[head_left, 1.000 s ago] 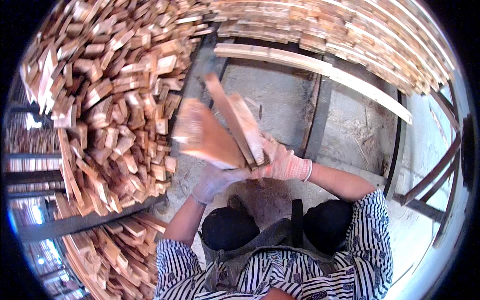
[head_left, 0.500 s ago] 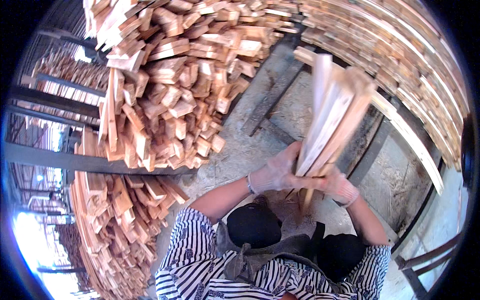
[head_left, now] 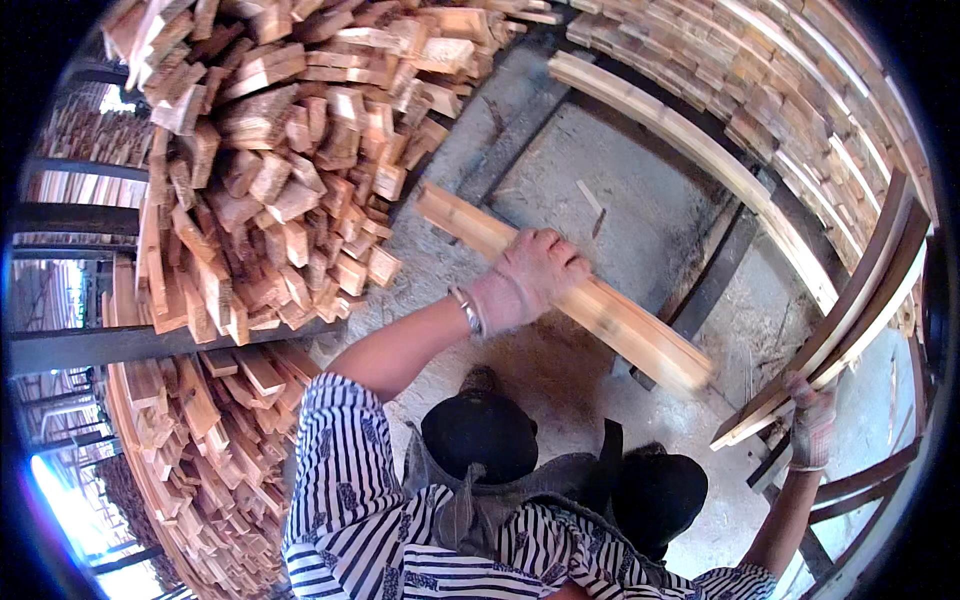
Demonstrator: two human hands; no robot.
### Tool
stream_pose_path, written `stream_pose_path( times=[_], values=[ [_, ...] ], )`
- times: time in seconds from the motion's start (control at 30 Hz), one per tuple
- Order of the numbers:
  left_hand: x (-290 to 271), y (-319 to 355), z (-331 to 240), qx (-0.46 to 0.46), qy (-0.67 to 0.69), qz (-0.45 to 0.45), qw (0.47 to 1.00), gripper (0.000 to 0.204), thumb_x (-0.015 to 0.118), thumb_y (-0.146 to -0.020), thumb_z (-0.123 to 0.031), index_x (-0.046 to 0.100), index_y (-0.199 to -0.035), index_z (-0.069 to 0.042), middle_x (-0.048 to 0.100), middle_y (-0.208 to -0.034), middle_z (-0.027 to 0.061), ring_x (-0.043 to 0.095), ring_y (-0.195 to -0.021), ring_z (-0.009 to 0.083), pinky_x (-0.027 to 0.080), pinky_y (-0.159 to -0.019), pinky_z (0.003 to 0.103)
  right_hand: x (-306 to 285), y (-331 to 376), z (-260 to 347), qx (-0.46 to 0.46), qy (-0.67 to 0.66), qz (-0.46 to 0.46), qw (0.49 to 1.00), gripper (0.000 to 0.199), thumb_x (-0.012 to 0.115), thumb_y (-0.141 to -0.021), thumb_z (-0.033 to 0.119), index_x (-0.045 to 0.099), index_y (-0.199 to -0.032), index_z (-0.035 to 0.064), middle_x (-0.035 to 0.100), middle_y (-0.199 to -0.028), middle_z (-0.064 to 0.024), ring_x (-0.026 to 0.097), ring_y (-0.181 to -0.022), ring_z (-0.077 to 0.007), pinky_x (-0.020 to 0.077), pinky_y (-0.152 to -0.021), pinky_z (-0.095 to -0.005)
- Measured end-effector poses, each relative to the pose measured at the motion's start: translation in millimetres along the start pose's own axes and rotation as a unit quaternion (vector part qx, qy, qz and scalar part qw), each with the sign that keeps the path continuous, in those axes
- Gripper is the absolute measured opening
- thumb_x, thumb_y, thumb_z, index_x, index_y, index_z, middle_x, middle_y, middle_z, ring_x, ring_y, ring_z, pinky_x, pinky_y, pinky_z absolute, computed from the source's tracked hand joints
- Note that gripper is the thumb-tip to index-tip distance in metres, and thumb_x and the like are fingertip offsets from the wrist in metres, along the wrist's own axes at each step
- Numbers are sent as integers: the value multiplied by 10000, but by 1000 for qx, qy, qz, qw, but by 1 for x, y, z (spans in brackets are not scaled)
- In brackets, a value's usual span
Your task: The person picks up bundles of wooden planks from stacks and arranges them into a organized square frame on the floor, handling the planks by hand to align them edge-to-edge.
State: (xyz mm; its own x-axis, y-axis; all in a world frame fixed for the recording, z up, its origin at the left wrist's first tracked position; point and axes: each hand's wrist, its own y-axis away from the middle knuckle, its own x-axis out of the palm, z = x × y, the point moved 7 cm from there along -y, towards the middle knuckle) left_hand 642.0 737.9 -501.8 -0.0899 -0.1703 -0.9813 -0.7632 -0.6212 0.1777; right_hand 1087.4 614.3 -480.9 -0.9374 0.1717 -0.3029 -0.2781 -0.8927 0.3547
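My left hand point(head_left: 528, 278), in a pale work glove, is wrapped over the middle of a few wooden strips point(head_left: 630, 325). They lie pressed together and slant down to the right in front of me; how many there are I cannot tell. Out to the right, my gloved right hand point(head_left: 812, 420) grips another pair of wooden boards point(head_left: 845, 318) from below, near their lower end. Those boards rise steeply toward the stack on the right. The fingers of the right hand are partly hidden behind the wood.
Rough-cut wood is heaped in a tall pile point(head_left: 270, 180) on the left, with a lower pile point(head_left: 200, 440) nearer me. A long stack point(head_left: 720, 80) lines the far right. One long pale plank point(head_left: 700, 155) lies before it, across dark rails point(head_left: 515, 125) on the floor.
The upright bundle both hands held has been parted. My left hand now holds some strips slantwise in front of me; my right hand has swung far right with other boards.
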Motion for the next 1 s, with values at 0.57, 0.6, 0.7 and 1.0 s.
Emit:
stream_pose_path(
  times=[0.57,0.6,0.7,1.0],
  values=[
    [115,-14,19,-4,23,108,994,739,848,-689,-239,531,-1345,-108,578,-1277,102,531,-1221,314,388,-1081,456,13,64,-137,59,576,74,812,757,834,-749,212,487,-1422,194,573,-1369,-137,539,-1272,-354,418,-1098,-460],
    [115,-18,17,1,22,110,994,738,847,-694,-236,529,-1348,-109,579,-1278,103,533,-1221,313,388,-1082,454,18,65,-158,76,596,61,797,728,824,-762,248,496,-1410,193,584,-1338,-134,551,-1247,-349,426,-1078,-456],
    [111,-19,26,-11,19,128,992,731,841,-710,-233,522,-1357,-109,586,-1276,108,540,-1218,310,388,-1086,450,24,59,-162,32,608,69,790,661,798,-786,320,531,-1375,185,601,-1268,-129,580,-1176,-333,468,-992,-450],
    [108,-19,17,-18,49,146,988,733,854,-683,-176,524,-1334,-101,604,-1245,113,558,-1197,315,407,-1054,448,4,50,-148,88,637,154,750,767,827,-789,366,477,-1441,161,588,-1355,-128,559,-1271,-315,467,-1042,-434]
  ],
)
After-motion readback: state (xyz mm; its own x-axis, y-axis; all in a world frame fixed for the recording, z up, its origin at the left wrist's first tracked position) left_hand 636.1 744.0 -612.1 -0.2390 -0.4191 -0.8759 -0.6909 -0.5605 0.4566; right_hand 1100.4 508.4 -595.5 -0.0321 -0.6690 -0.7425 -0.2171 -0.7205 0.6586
